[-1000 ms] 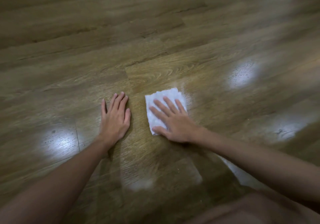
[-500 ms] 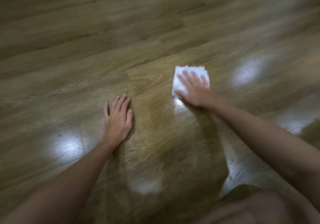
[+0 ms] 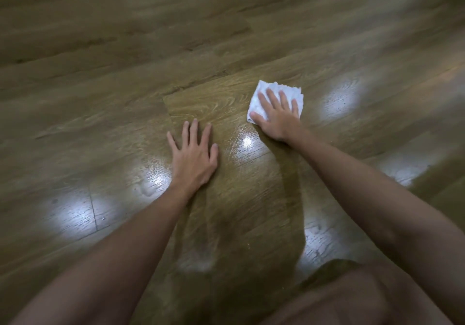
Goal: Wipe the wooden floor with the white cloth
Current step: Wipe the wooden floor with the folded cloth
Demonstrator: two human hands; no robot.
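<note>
A folded white cloth lies flat on the brown wooden floor, right of centre. My right hand presses down on it with straight, spread fingers and covers most of its near half. My left hand rests palm down on the bare floor a little to the left and nearer to me, fingers spread, holding nothing. A gap of bare board separates the two hands.
Glossy planks run across the whole view, with bright light reflections at left, between the hands and at right. My knee shows at the bottom right.
My right hand slid the cloth away from me and to the right, from beside my left hand to a spot farther out. My left hand stayed planted on the floor.
</note>
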